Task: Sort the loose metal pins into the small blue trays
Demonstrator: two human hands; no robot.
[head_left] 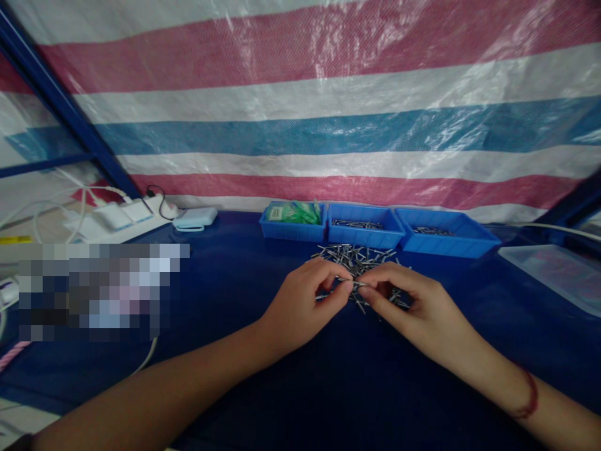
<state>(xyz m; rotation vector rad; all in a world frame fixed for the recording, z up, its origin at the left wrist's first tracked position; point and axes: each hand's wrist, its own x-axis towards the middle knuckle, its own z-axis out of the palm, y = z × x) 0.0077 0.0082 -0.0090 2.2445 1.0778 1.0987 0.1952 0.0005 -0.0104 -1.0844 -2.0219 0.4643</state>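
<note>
My left hand (307,299) and my right hand (416,302) meet in front of me, each with thumb and forefinger closed in a pinch. Between their fingertips is a small silvery blind rivet (357,284), lying roughly level and held at both ends. Behind and below the fingers spreads a loose pile of similar rivets (350,255) on the dark blue table (347,388). My hands hide part of this pile.
Three blue bins stand behind the pile: the left bin (295,233) holds green packets, while the middle bin (366,236) and right bin (457,245) hold metal pieces. A plastic lid or tray (535,263) lies right. At left are a power strip (136,219) and a light-blue case (195,218).
</note>
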